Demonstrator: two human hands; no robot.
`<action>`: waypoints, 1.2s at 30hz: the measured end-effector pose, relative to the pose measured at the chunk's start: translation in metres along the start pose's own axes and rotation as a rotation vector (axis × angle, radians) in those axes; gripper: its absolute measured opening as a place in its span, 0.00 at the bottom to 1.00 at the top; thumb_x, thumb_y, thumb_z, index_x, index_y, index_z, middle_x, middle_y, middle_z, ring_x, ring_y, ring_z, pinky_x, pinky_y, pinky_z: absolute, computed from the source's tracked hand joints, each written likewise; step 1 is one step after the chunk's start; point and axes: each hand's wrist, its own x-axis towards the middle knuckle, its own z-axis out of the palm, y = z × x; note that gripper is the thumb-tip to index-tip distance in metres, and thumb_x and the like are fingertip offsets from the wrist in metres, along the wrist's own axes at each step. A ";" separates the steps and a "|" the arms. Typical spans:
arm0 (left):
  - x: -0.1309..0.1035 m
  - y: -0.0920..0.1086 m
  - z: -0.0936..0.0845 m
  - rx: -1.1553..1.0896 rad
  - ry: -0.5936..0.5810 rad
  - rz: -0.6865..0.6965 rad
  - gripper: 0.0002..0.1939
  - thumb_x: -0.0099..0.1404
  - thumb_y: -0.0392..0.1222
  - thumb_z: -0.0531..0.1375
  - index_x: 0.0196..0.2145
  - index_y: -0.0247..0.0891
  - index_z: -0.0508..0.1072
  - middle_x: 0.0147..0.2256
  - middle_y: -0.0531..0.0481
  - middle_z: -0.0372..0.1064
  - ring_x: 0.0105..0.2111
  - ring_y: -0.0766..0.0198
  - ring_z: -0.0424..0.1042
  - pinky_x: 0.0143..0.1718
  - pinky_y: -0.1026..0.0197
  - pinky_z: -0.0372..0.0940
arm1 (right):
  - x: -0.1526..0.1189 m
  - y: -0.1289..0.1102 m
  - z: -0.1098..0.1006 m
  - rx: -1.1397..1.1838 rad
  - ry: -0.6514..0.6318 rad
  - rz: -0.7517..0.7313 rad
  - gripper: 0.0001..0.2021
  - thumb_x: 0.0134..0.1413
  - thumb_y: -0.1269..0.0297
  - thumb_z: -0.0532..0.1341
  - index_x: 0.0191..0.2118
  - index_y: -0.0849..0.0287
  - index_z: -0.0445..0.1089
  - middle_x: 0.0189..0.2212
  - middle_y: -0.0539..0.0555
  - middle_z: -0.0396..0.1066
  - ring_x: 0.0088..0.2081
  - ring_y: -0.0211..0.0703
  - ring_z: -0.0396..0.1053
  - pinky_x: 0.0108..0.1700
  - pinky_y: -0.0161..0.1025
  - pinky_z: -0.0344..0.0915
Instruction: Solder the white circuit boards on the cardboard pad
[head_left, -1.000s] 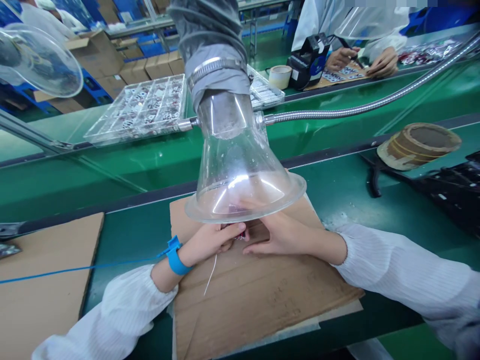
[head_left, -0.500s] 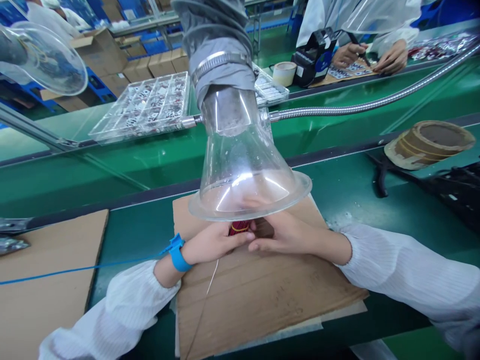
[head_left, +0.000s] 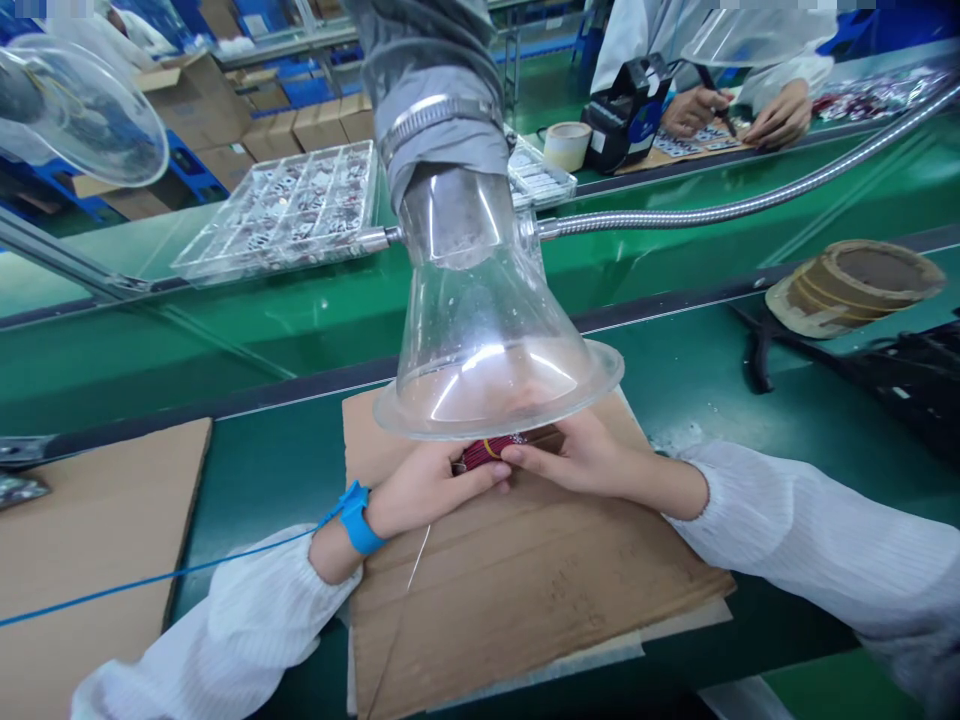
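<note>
Your left hand (head_left: pixel 427 487) and right hand (head_left: pixel 592 457) pinch the red bundle (head_left: pixel 480 454); you're likely aligning it; next needs even pressure.

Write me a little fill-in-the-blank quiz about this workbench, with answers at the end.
1. The left hand holds a dark red bundle with a ____ band around it.
2. The wristband on the left wrist is ____.
3. The flat sheet beneath the left hand and right hand is ____.

Missing words: yellow; blue; cardboard.
</note>
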 end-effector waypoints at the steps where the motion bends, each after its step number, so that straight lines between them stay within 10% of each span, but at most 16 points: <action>1: -0.001 -0.001 -0.001 0.034 0.016 0.027 0.13 0.75 0.50 0.60 0.44 0.38 0.76 0.37 0.50 0.79 0.40 0.59 0.75 0.48 0.57 0.67 | 0.001 0.000 -0.001 0.010 -0.002 0.009 0.14 0.65 0.54 0.67 0.48 0.58 0.72 0.42 0.56 0.77 0.45 0.46 0.76 0.47 0.44 0.75; 11: -0.001 -0.001 -0.010 0.195 -0.102 -0.066 0.14 0.76 0.51 0.57 0.46 0.38 0.74 0.31 0.53 0.72 0.31 0.64 0.71 0.36 0.62 0.65 | 0.005 -0.001 -0.006 0.030 -0.218 0.008 0.13 0.68 0.56 0.65 0.52 0.56 0.73 0.43 0.54 0.80 0.43 0.44 0.77 0.44 0.41 0.74; 18: 0.003 -0.005 -0.008 0.293 0.076 0.083 0.30 0.68 0.61 0.67 0.60 0.41 0.72 0.52 0.44 0.76 0.50 0.51 0.74 0.58 0.50 0.66 | 0.007 -0.002 -0.006 0.054 -0.125 0.151 0.16 0.70 0.50 0.60 0.44 0.59 0.75 0.38 0.56 0.79 0.39 0.44 0.76 0.42 0.42 0.72; 25: -0.001 -0.009 -0.010 0.159 -0.035 0.017 0.21 0.78 0.56 0.54 0.36 0.38 0.75 0.37 0.50 0.76 0.40 0.61 0.74 0.48 0.60 0.65 | 0.009 -0.005 -0.006 0.233 -0.176 0.264 0.20 0.70 0.47 0.58 0.40 0.60 0.74 0.29 0.52 0.74 0.29 0.38 0.71 0.33 0.36 0.68; 36: 0.001 0.000 -0.010 0.208 -0.004 0.024 0.26 0.79 0.59 0.51 0.30 0.39 0.71 0.30 0.51 0.71 0.33 0.62 0.68 0.45 0.59 0.64 | 0.008 -0.006 -0.003 0.167 -0.171 0.241 0.17 0.71 0.49 0.58 0.44 0.59 0.73 0.32 0.52 0.75 0.32 0.39 0.71 0.34 0.37 0.67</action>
